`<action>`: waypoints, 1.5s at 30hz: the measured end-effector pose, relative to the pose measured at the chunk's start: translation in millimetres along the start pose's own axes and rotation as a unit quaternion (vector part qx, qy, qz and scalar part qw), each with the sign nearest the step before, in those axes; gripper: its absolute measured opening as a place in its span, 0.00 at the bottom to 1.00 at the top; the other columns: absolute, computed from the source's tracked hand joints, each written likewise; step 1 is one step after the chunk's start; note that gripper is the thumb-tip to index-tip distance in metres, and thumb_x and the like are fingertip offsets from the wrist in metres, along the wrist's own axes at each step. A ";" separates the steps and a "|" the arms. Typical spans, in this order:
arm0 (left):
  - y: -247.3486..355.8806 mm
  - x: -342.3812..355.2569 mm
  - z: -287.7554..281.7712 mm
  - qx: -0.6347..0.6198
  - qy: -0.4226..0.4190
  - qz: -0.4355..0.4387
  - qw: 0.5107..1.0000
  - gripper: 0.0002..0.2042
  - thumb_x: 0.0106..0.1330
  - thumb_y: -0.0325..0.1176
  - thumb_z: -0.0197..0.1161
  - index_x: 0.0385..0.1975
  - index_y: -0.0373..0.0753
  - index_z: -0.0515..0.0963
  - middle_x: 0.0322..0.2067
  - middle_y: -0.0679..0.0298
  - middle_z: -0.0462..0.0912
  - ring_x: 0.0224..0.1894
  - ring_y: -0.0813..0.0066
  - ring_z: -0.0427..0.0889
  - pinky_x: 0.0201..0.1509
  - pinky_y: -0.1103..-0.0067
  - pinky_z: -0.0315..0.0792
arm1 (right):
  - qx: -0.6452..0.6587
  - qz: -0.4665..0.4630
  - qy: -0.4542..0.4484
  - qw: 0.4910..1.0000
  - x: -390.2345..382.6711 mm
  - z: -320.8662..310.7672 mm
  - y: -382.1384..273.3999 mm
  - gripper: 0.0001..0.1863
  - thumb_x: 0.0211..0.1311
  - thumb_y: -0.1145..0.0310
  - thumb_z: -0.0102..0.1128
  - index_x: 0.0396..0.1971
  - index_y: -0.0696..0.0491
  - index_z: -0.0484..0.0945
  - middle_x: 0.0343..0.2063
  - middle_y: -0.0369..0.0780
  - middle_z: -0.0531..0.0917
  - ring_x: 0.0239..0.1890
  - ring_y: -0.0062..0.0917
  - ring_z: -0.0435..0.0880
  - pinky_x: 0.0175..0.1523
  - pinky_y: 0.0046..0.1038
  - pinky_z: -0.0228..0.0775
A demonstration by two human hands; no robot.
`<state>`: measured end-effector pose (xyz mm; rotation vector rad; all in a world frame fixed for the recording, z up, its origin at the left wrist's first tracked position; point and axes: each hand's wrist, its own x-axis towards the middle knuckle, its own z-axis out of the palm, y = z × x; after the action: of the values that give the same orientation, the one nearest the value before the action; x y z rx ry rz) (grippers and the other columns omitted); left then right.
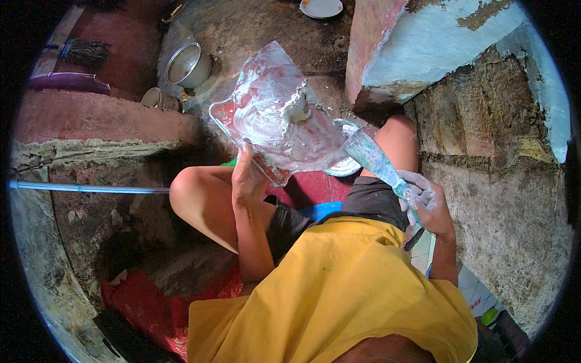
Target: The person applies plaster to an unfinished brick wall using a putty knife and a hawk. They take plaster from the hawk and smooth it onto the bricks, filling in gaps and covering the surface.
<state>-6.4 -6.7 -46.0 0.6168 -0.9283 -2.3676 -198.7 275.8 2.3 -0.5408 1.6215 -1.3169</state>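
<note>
My left hand (248,178) grips the lower left edge of a flat, irregular board (254,109) smeared with white paste. A thick lump of paste (295,109) sits toward the board's right half. My right hand (423,199), its fingers whitened, is closed on a putty knife (372,157); the streaked blade points up-left at the board's right corner. Partly hidden under that corner is a round container (344,169) with a pale rim.
A metal pot (200,72), a small container (154,100) and a white plate (321,8) are on the stained floor ahead. A low pinkish ledge (109,118) and thin pipe (103,188) run at left. A blue-white block (436,36) and rough surface (484,230) flank me at right.
</note>
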 end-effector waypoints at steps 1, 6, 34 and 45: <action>-1.5 -0.4 1.2 -0.003 0.002 -0.003 1.000 0.23 0.65 0.42 0.47 0.56 0.37 0.55 0.52 0.59 0.66 0.52 0.63 0.68 0.55 0.64 0.62 | -0.002 -0.007 0.013 1.000 0.2 3.5 3.7 0.19 0.57 0.76 0.46 0.51 0.59 0.66 0.20 0.35 0.74 0.13 0.11 0.65 0.17 0.12 0.59; -8.9 -5.7 -7.7 -0.012 -0.007 -0.024 1.000 0.24 0.64 0.40 0.49 0.57 0.38 0.54 0.52 0.60 0.66 0.53 0.63 0.67 0.55 0.64 0.62 | -0.032 -0.015 0.036 0.999 2.4 10.6 7.0 0.20 0.57 0.77 0.47 0.51 0.60 0.66 0.22 0.35 0.74 0.18 0.11 0.68 0.20 0.12 0.61; -18.8 -21.0 24.8 0.193 0.079 -0.075 0.975 0.23 0.61 0.37 0.50 0.53 0.39 0.54 0.46 0.61 0.67 0.44 0.68 0.70 0.47 0.76 0.65 | -0.235 -0.146 0.117 0.954 17.2 -21.2 -26.6 0.22 0.43 0.73 0.64 0.43 0.59 0.73 0.38 0.40 0.79 0.40 0.21 0.76 0.48 0.24 0.66; -37.7 -4.2 13.0 0.016 0.045 -0.112 0.993 0.21 0.64 0.40 0.49 0.51 0.31 0.63 0.48 0.58 0.70 0.48 0.65 0.72 0.52 0.72 0.65 | 0.088 -0.139 0.155 0.974 -26.3 -32.3 -40.9 0.18 0.57 0.70 0.53 0.48 0.55 0.68 0.20 0.30 0.71 0.16 0.10 0.65 0.19 0.14 0.55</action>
<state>-21.8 26.0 -63.4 0.8740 -0.9005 -2.5002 -223.4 299.9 49.4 -0.4828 1.6983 -1.8101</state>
